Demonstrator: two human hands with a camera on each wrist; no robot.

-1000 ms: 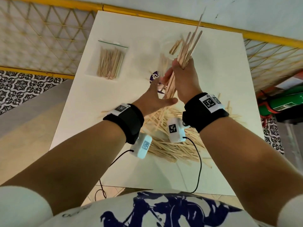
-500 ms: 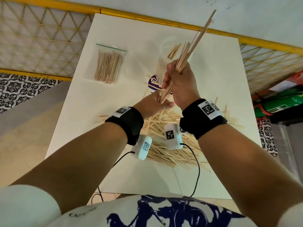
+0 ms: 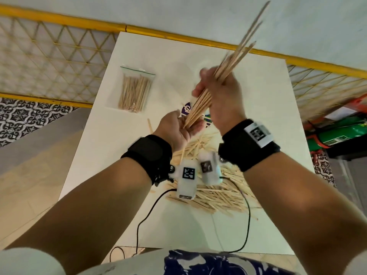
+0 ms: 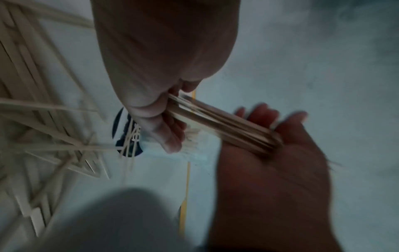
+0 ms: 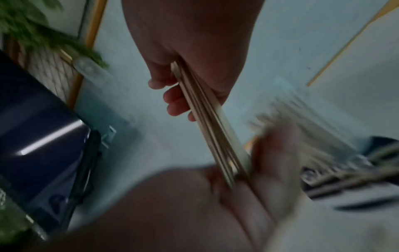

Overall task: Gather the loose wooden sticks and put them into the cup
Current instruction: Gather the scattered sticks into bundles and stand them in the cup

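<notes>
My right hand (image 3: 216, 92) grips a bundle of wooden sticks (image 3: 234, 62) above the white table (image 3: 268, 120). The bundle slants, its top ends pointing up and to the right. Its lower ends rest on the upturned palm of my left hand (image 3: 184, 126), whose fingers are relaxed. In the left wrist view the bundle (image 4: 215, 122) runs from the right hand (image 4: 162, 68) down onto the palm (image 4: 280, 153). The clear cup (image 3: 187, 109) with a purple logo stands behind both hands, mostly hidden. A pile of loose sticks (image 3: 218, 195) lies under my wrists.
A clear zip bag of sticks (image 3: 136, 90) lies at the table's far left. A yellow lattice railing (image 3: 59, 56) runs behind and beside the table. Black cables (image 3: 151, 211) trail off the near edge. A green object (image 3: 337, 133) sits on the floor at right.
The right hand has tilted the bundle further to the right and set its lower ends on the left palm. The left hand has turned palm up under them.
</notes>
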